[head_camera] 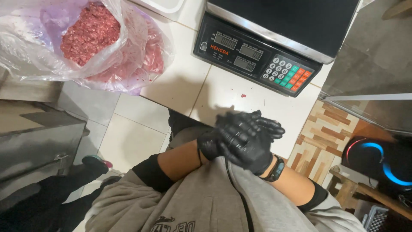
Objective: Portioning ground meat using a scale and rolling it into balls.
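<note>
Both my hands wear black gloves and are pressed together in front of my body, below the white tiled counter (223, 92). My right hand (246, 144) lies over my left hand (210, 144), fingers overlapping, with nothing held between them. A dark band sits on my right wrist (275, 170). A black digital scale (257, 60) with a steel platter and coloured keypad stands on the counter beyond my hands. A clear plastic bag of red minced meat (92, 36) lies at the counter's far left.
A small red scrap (243, 95) lies on the counter near the scale. A steel cabinet (34, 137) stands to the left, another steel surface (373, 64) to the right. A dark device with a blue glowing ring (382, 161) sits low right. Pale floor tiles show below.
</note>
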